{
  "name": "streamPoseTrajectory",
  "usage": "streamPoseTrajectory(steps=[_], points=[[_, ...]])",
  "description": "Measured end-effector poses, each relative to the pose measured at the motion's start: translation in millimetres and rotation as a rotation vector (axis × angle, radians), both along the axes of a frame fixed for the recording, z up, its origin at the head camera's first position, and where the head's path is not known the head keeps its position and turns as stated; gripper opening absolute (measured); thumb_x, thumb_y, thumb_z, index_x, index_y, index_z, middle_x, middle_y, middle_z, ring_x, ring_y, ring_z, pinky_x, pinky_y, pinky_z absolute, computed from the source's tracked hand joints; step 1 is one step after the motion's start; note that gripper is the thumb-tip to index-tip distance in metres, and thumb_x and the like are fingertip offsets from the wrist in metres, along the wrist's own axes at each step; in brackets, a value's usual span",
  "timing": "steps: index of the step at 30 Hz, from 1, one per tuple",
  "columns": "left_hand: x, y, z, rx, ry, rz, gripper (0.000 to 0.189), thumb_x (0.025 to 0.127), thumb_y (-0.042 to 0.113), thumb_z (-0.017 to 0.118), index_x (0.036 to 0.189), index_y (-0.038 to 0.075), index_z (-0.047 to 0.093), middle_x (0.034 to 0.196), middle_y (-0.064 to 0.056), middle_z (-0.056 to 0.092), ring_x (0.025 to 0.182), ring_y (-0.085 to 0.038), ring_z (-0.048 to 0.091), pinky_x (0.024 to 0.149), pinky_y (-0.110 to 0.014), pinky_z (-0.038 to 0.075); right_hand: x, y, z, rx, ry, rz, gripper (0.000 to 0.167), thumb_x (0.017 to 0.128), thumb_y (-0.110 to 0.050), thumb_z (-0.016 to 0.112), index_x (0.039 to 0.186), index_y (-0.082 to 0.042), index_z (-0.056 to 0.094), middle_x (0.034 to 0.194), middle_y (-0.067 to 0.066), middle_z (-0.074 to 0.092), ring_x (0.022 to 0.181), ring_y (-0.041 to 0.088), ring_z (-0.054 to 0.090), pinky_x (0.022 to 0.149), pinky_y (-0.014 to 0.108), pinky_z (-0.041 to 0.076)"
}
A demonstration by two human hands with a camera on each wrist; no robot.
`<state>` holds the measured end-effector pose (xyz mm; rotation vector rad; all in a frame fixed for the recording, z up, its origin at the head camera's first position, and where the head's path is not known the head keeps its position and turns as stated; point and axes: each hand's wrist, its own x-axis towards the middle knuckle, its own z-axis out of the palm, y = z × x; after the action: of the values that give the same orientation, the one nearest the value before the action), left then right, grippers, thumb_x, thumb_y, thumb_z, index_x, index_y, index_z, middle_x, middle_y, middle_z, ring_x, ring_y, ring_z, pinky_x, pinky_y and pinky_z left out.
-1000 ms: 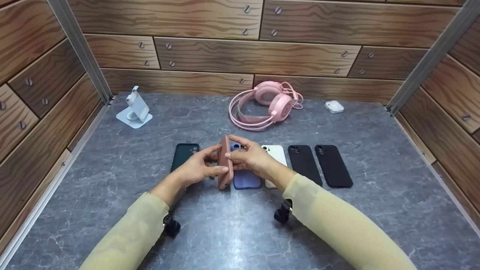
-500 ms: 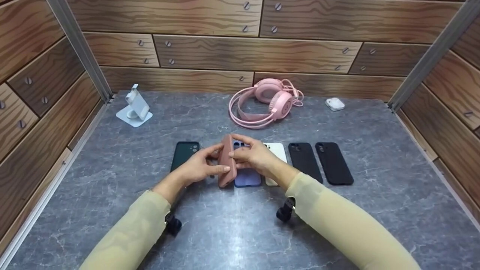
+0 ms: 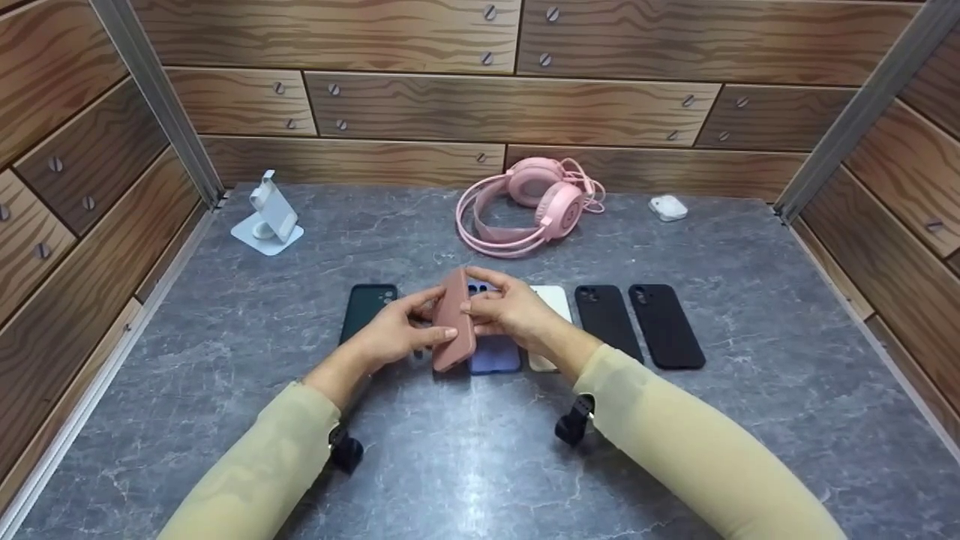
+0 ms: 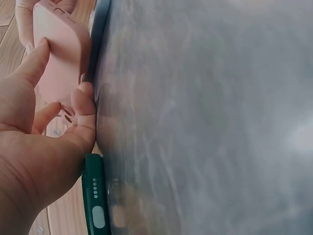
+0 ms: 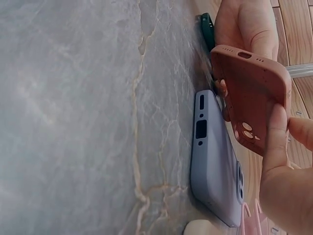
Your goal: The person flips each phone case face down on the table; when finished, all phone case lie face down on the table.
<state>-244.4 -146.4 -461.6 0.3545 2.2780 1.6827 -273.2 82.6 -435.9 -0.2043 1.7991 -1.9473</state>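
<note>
A pink phone case (image 3: pixel 450 334) is held tilted on its long edge between both hands, low over the table. My left hand (image 3: pixel 386 330) grips its left side, thumb on the outer back. My right hand (image 3: pixel 514 307) pinches the right edge; in the right wrist view its thumb lies inside the hollow case (image 5: pixel 244 83), near the camera cutouts. Just left, partly behind the left hand, lies a dark green phone case (image 3: pixel 367 304). A purple phone case (image 3: pixel 495 356) lies to the right, partly covered by the right hand.
Farther right in the row lie a white phone case (image 3: pixel 553 300) and two black ones, a nearer black case (image 3: pixel 611 322) and an outer black case (image 3: pixel 667 330). Behind stand a white stand (image 3: pixel 274 214), pink headphones (image 3: pixel 559 210) and a small white case (image 3: pixel 667 208).
The pink phone case has turned from nearly edge-on, so more of its back faces up. Its lower end has swung slightly right; both hands keep their hold.
</note>
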Motion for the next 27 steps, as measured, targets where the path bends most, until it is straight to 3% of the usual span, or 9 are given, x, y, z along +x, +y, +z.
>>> streamPoseTrajectory(steps=[3, 8, 12, 19, 27], points=[[0.1, 0.0, 1.8, 0.027, -0.003, 0.025, 0.08, 0.097, 0.022, 0.082, 0.164, 0.011, 0.041, 0.12, -0.021, 0.067, 0.093, -0.024, 0.067, 0.069, -0.033, 0.054, -0.2, 0.6, 1.6, -0.019, 0.004, -0.003, 0.074, 0.099, 0.006, 0.068, 0.164, -0.006, 0.036, 0.099, 0.007, 0.076, 0.079, 0.015, 0.073, 0.065, 0.025, 0.06], [-2.5, -2.1, 7.5, 0.072, 0.01, 0.151, 0.078, 0.095, 0.017, 0.083, 0.162, 0.012, 0.045, 0.115, -0.021, 0.07, 0.093, -0.024, 0.069, 0.075, -0.033, 0.056, 0.4, -0.7, 4.2, -0.057, 0.005, -0.031, 0.073, 0.099, 0.005, 0.068, 0.164, -0.006, 0.036, 0.095, 0.006, 0.075, 0.077, 0.015, 0.072, 0.066, 0.026, 0.06], [-4.8, -7.4, 13.8, 0.081, 0.004, 0.23, 0.083, 0.094, 0.011, 0.083, 0.164, 0.009, 0.039, 0.114, -0.019, 0.07, 0.093, -0.022, 0.07, 0.079, -0.032, 0.058, 1.7, -4.0, 3.7, -0.053, 0.006, -0.048, 0.073, 0.099, 0.005, 0.068, 0.164, -0.006, 0.038, 0.092, 0.006, 0.073, 0.076, 0.016, 0.072, 0.068, 0.028, 0.062], [-6.2, -13.1, 21.0, 0.051, 0.041, 0.256, 0.076, 0.091, 0.006, 0.084, 0.158, 0.002, 0.048, 0.111, -0.017, 0.068, 0.09, -0.019, 0.068, 0.076, -0.023, 0.057, 3.2, -8.0, -1.4, 0.038, 0.043, -0.048, 0.069, 0.099, 0.004, 0.07, 0.162, -0.003, 0.041, 0.094, 0.008, 0.073, 0.077, 0.016, 0.073, 0.072, 0.03, 0.063], [-6.2, -19.4, 18.1, 0.003, 0.087, 0.27, 0.074, 0.09, 0.006, 0.084, 0.156, 0.001, 0.051, 0.098, -0.011, 0.063, 0.081, -0.016, 0.059, 0.068, -0.022, 0.05, -0.1, -9.4, -5.7, 0.086, 0.124, 0.062, 0.079, 0.096, 0.007, 0.072, 0.165, 0.0, 0.033, 0.098, 0.011, 0.071, 0.081, 0.018, 0.072, 0.076, 0.034, 0.063]])
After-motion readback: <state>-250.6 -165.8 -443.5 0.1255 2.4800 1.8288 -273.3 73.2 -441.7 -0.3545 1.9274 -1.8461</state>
